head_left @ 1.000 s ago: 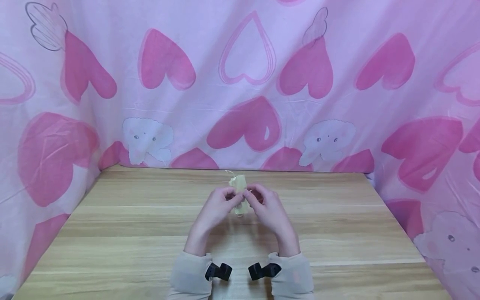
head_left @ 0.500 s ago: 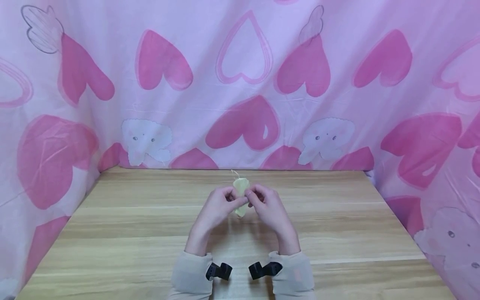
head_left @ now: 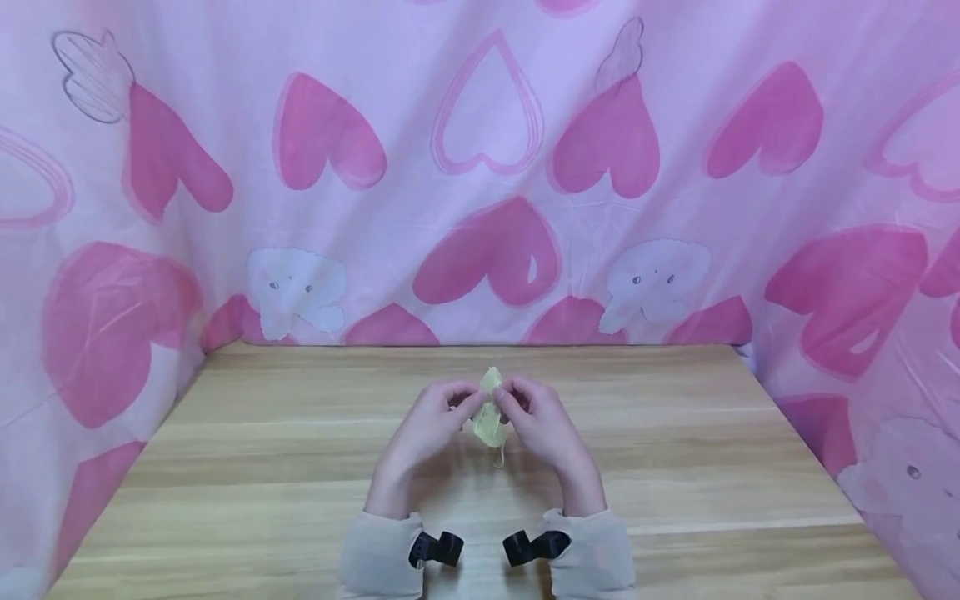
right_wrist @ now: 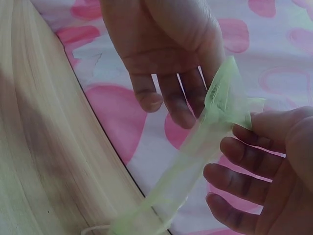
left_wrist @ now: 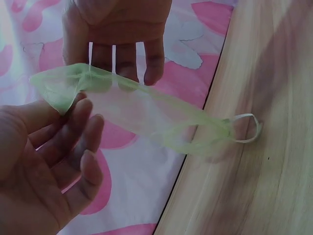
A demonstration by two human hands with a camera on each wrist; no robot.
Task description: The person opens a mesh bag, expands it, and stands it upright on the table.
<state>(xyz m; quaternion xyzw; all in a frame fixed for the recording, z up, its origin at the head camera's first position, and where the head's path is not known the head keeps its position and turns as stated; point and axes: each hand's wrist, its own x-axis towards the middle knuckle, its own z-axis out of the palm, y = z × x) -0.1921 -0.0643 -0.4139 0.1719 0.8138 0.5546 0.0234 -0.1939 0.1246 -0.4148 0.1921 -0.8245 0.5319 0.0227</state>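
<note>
A light green, sheer mesh pouch point(head_left: 490, 427) hangs between both hands over the far middle of the table. My left hand point(head_left: 435, 415) pinches one upper corner between thumb and index finger. The opposite corner is pinched by my right hand point(head_left: 538, 417), whose other fingers are loosely bent, as the right wrist view shows. From the pouch's lower, narrow end dangles a pale cord loop point(left_wrist: 257, 128). The see-through mesh point(right_wrist: 181, 161) looks flat, and no contents show in it. The fingertips behind the fabric are partly hidden in the head view.
A wood-grain table point(head_left: 262, 483) lies under the hands. Pink curtain point(head_left: 390, 225) with hearts and white animal figures encloses its back and sides. Black camera mounts point(head_left: 437, 548) sit on both sleeved wrists.
The pouch has been turned over between the fingers: its cord end pointed to the far side earlier and now hangs toward the near side. Both hands have stayed at about the same place.
</note>
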